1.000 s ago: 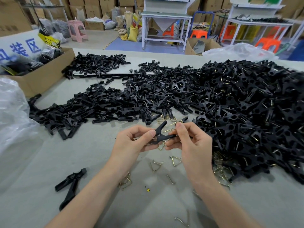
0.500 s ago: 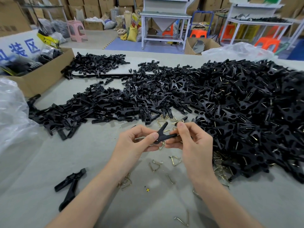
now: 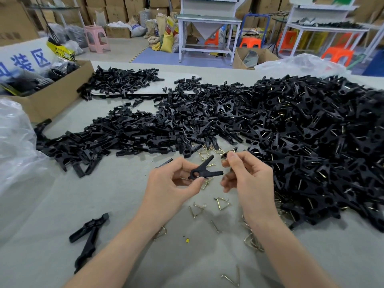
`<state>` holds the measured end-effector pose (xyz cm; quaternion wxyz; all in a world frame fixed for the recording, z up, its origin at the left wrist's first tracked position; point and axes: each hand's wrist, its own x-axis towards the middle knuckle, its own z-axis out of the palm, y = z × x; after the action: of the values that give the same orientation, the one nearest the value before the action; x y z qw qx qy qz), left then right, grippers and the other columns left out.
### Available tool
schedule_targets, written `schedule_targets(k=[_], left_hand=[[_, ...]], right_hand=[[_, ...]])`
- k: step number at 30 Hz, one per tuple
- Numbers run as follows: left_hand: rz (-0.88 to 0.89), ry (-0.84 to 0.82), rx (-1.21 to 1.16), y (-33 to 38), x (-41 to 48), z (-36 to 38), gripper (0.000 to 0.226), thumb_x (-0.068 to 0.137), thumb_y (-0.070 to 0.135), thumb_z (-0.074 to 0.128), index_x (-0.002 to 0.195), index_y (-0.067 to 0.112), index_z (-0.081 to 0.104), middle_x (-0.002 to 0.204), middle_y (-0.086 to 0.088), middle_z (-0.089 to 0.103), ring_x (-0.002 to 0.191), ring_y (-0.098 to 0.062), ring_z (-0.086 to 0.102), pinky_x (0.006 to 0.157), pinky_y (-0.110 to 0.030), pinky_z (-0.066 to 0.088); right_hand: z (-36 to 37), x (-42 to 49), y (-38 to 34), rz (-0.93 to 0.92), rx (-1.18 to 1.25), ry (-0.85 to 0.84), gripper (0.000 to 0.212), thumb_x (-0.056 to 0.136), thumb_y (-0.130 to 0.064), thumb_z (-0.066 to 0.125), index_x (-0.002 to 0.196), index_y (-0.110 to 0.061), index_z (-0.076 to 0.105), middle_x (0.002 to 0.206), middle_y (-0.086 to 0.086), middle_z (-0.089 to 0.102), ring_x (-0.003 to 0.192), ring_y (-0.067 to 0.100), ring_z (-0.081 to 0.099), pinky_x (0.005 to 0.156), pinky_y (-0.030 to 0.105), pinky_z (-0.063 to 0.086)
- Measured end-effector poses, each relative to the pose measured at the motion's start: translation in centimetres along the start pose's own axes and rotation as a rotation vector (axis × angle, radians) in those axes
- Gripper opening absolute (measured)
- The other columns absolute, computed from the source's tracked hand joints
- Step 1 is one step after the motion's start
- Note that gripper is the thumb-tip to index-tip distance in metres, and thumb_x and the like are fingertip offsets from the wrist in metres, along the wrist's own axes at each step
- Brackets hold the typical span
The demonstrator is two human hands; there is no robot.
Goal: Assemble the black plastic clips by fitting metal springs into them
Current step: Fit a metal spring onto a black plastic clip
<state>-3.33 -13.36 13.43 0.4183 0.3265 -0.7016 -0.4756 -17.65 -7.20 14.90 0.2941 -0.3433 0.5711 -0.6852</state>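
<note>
Left hand (image 3: 174, 183) pinches clip (image 3: 204, 172) by ring end, legs pointing right; right hand (image 3: 249, 179), just beside, pinches probable spring (image 3: 224, 156).

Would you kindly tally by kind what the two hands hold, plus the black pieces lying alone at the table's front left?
black clip, pinched in the left hand: 1
metal spring, as it appears, pinched in the right hand: 1
loose black clip pieces, crossed on the table: 2
Total: 4
</note>
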Motion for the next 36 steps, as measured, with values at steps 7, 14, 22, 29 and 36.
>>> schedule_targets(k=[7, 14, 22, 29, 36], left_hand=[[0.025, -0.030, -0.008, 0.20, -0.07, -0.11, 0.024, 0.075, -0.001, 0.076, 0.081, 0.020, 0.069, 0.080, -0.001, 0.074, 0.068, -0.010, 0.066, 0.066, -0.016, 0.050], [0.062, -0.044, 0.009, 0.31, -0.07, -0.22, 0.027, 0.074, -0.003, 0.076, 0.081, 0.023, 0.069, 0.079, 0.004, 0.074, 0.065, -0.002, 0.064, 0.065, -0.011, 0.048], [0.137, -0.044, 0.063, 0.15, -0.05, -0.30, 0.035, 0.073, -0.004, 0.077, 0.083, 0.028, 0.068, 0.073, 0.017, 0.069, 0.060, 0.001, 0.061, 0.065, -0.010, 0.049], [0.155, -0.030, 0.057, 0.16, 0.00, -0.42, 0.040, 0.072, -0.004, 0.078, 0.083, 0.033, 0.068, 0.078, 0.009, 0.071, 0.062, 0.001, 0.061, 0.066, -0.011, 0.051], [0.134, -0.066, 0.081, -0.25, 0.15, -0.47, 0.026, 0.073, -0.001, 0.079, 0.086, 0.020, 0.071, 0.072, 0.018, 0.068, 0.062, 0.000, 0.062, 0.067, -0.013, 0.052]], right_hand=[[-0.53, 0.59, 0.60, 0.069, -0.206, -0.175, 0.024, 0.090, -0.020, 0.061, 0.068, -0.013, 0.066, 0.051, 0.004, 0.047, 0.042, 0.011, 0.040, 0.042, 0.022, 0.032], [-0.66, 0.72, 0.48, 0.072, -0.203, -0.187, 0.023, 0.089, -0.019, 0.062, 0.068, -0.016, 0.071, 0.062, 0.027, 0.052, 0.044, 0.013, 0.042, 0.044, 0.024, 0.033], [-0.84, 0.71, 0.53, 0.089, -0.217, -0.167, 0.023, 0.087, -0.019, 0.063, 0.066, -0.016, 0.073, 0.069, 0.030, 0.059, 0.048, 0.015, 0.045, 0.046, 0.023, 0.036], [-0.62, 0.34, 0.36, -0.069, -0.414, -0.071, 0.022, 0.085, -0.021, 0.066, 0.066, -0.030, 0.073, 0.056, 0.000, 0.066, 0.049, 0.013, 0.057, 0.056, 0.036, 0.051], [-0.65, 0.40, 0.05, -0.032, -0.419, -0.141, 0.019, 0.083, -0.019, 0.065, 0.067, -0.019, 0.075, 0.060, 0.004, 0.067, 0.052, 0.015, 0.058, 0.056, 0.034, 0.049]])
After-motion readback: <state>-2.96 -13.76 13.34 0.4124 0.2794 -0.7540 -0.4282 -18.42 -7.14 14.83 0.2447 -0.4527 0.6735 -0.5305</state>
